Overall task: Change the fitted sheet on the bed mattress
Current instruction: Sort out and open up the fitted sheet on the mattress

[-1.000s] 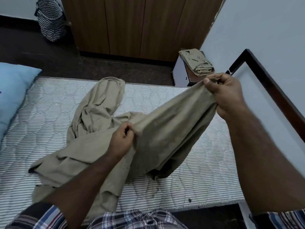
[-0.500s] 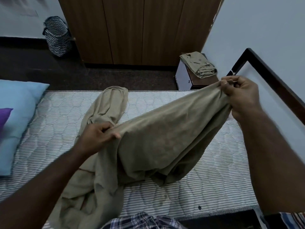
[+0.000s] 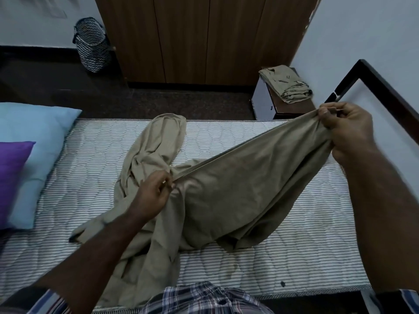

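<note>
A khaki fitted sheet (image 3: 238,191) lies bunched across the bare striped mattress (image 3: 86,177). My right hand (image 3: 347,130) grips one end of its hem, lifted near the dark bed frame at the right. My left hand (image 3: 154,196) pinches the same hem over the middle of the mattress. The hem runs taut in a straight line between both hands. The cloth below it hangs in a fold down to the mattress, and the remainder trails toward the far edge and toward me.
A light blue pillow (image 3: 38,137) and a purple pillow (image 3: 11,177) sit at the left end. A folded khaki cloth (image 3: 285,83) rests on a small stand (image 3: 263,103) beyond the bed. A patterned basket (image 3: 91,45) stands by the wooden wardrobe (image 3: 199,37). The dark bed frame (image 3: 385,82) borders the right.
My left hand slid along the hem and now pinches it, pulling the edge straight. My right hand kept its grip at the raised end. The view shifted, bringing the purple pillow in.
</note>
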Available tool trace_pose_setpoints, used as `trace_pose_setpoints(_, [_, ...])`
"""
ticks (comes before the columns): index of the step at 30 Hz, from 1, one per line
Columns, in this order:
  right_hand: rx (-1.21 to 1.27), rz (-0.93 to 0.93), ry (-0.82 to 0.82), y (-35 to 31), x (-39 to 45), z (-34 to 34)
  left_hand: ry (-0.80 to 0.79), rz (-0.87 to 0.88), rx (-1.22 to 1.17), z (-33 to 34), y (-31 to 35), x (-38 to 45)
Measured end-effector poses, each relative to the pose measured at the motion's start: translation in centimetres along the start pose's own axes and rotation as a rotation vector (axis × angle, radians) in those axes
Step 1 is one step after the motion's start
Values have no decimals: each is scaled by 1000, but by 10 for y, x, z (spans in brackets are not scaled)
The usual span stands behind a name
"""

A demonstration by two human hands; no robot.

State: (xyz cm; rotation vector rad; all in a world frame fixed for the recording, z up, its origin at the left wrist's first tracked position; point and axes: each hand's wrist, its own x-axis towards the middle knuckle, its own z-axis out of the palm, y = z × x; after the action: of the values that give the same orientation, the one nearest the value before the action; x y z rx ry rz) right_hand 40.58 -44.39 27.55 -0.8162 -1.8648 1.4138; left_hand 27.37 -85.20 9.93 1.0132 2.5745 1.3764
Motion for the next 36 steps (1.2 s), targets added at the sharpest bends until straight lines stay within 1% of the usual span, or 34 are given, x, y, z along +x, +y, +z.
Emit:
trace_pose_setpoints(1, [-7, 0, -6, -1, 0, 2, -38, 41, 33, 1, -3, -1])
trace_pose_setpoints(2, [-14, 1, -12, -2, 0, 5, -75, 41, 62, 3, -7, -1])
trace_pose_setpoints(5, [-31, 7, -33, -5, -2, 13, -139, -67, 108, 8, -15, -3])
trace_pose_setpoints(7, [-33, 12, -36, -7, -5, 17, -180, -60, 118, 11, -13, -4])
trace_pose_setpoints(9, [-28, 12, -36, -9, -7, 20, -200, -31, 115, 12, -6, -4])
trace_pose_setpoints(12, [-25, 10, -35, -11, -8, 22, -200, -70, 103, 14, -4, -3])
trace_pose_setpoints(14, [-21, 15, -33, -11, -9, 23, -213, -49, 104, 15, -3, -3])
trace_pose_setpoints(18, [14, 16, -13, -13, -10, 26, -159, 9, 2, 16, -1, -4])
trace_pose_setpoints(23, [17, 17, 14, -19, -14, 27, -13, 9, -171, 14, 2, -4])
trace_pose_setpoints(25, [14, 22, 21, -19, -14, 28, 8, 9, -217, 12, 5, -3])
trace_pose_setpoints(26, [16, 28, 22, -19, -14, 28, 3, -21, -250, 11, 6, -3])
trace_pose_setpoints(27, [17, 33, 24, -20, -15, 28, -13, -72, -294, 9, 7, -3])
trace_pose_setpoints(29, [13, 33, 21, -20, -15, 29, -100, -180, -350, 7, 4, -5])
trace_pose_setpoints(33, [-5, 22, -29, -20, -18, 35, -328, -279, -322, 4, -16, -12])
trace_pose_setpoints(34, [-9, 23, -39, -19, -18, 36, -359, -297, -326, 2, -16, -12])
trace_pose_setpoints(36, [-13, 23, -49, -18, -19, 37, -343, -343, -356, -2, -13, -11])
